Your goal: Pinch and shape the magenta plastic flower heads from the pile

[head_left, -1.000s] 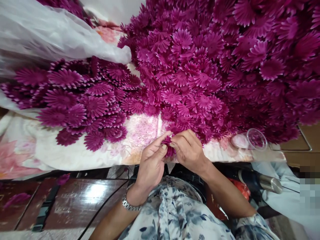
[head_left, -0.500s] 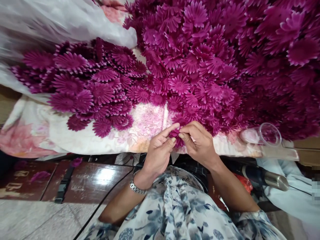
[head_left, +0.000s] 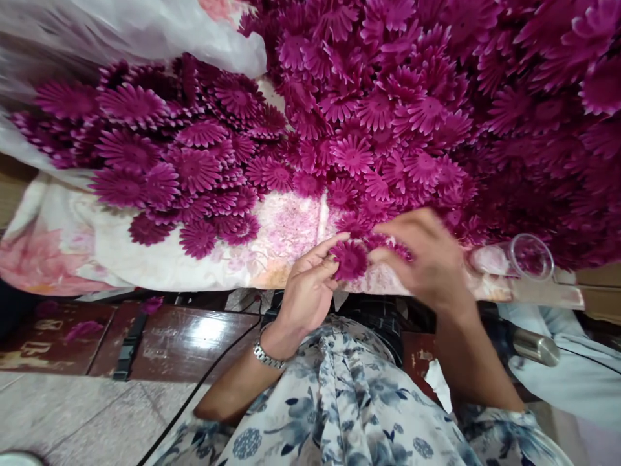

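Between the thumb and fingers of my left hand [head_left: 310, 285] is a round magenta flower piece [head_left: 350, 260], held over the table's front edge. My right hand [head_left: 422, 259] is smeared by motion, to the right of that flower and apart from it. Its thumb and forefinger are spread, with magenta petals showing behind them; nothing is seen gripped. A large heap of magenta flowers [head_left: 352, 154] lies beyond both hands. Stacked magenta flowers [head_left: 194, 169] form a smaller pile at the left.
White plastic sheeting [head_left: 194, 39] lies at the upper left. A patterned cloth [head_left: 97, 252] covers the table. A clear round cup [head_left: 531, 257] stands near the right front edge. Below are a metal flask [head_left: 533, 346] and a brown bench [head_left: 179, 336].
My right hand has moved right, away from my left hand, and its fingers have parted. The flower in my left hand now shows its full face. The view has shifted slightly.
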The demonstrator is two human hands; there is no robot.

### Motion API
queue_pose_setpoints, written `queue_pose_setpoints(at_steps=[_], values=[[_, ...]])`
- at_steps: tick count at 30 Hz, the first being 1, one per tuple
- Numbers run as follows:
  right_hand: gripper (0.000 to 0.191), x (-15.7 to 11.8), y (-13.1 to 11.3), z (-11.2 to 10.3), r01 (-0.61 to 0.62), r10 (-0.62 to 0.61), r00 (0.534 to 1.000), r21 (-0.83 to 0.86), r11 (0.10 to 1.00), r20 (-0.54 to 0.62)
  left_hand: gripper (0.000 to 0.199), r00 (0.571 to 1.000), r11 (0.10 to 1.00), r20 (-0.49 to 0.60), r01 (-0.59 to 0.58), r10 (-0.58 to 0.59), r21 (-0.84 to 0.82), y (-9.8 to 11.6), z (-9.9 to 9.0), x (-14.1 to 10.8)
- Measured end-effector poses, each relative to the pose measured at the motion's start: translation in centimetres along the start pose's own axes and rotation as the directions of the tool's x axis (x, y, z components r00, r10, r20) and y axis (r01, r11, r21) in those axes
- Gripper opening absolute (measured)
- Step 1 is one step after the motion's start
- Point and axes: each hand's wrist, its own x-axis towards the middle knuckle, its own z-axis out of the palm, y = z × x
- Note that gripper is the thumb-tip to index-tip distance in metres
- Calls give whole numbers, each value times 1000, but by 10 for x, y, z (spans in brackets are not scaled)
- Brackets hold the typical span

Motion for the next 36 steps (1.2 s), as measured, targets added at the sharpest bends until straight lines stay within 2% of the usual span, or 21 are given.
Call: queue_pose_setpoints(at_steps=[2,4,7,11,14,16,18,20,23,25,28,29,31,33,36], values=[[8,-5,-21,18,1,-26,991,182,983,134,40,1000,1000,12,11,-11,-11,-2,0,0],[8,-9,-30,30,-37,-5,985,242,970,173,39,1000,1000,8,13,-13,1,-4,0,-1],[14,-12,-30,35,-35,5,989,202,979,148,39,1000,1000,11,-5,5,30,-7,-1,-1],[13,-13,-34,35,-23,15,994,77,997,107,35,998,997,13,-69,69,30,-8,0,-2],[10,-12,-33,30,-35,34,999,-20,999,-12,38,996,995,-3,-92,92,39,-6,1,-3],[7,-10,-24,20,-70,55,986,-93,993,-155,40,994,993,-31,-102,104,50,-2,1,-4],[5,-8,-6,5,-158,93,951,-206,966,-295,40,992,993,-61,-108,112,53,1,1,-5],[5,-8,15,-11,-266,140,927,-349,898,-347,40,992,994,-76,-102,105,46,3,1,-5],[15,-10,39,-26,-320,210,941,-497,806,-265,40,996,998,-73,-57,59,31,3,1,-2],[18,-12,39,-28,-305,206,948,-498,812,-244,40,998,1000,-66,-14,14,-5,2,2,0],[16,-14,18,-18,-247,141,943,-353,903,-300,40,999,998,-37,17,-19,-62,1,6,3],[16,-14,8,-13,-208,129,951,-272,939,-281,41,1000,998,-22,20,-21,-67,1,7,4],[15,-15,-11,0,-127,111,982,-95,987,-151,41,1000,998,9,25,-25,-61,-1,9,5],[13,-15,-24,12,-84,84,996,37,996,1,41,999,998,21,32,-31,-48,-4,10,4],[8,-16,-31,26,-66,61,996,73,995,70,40,999,999,30,33,-32,-27,-8,9,2]])
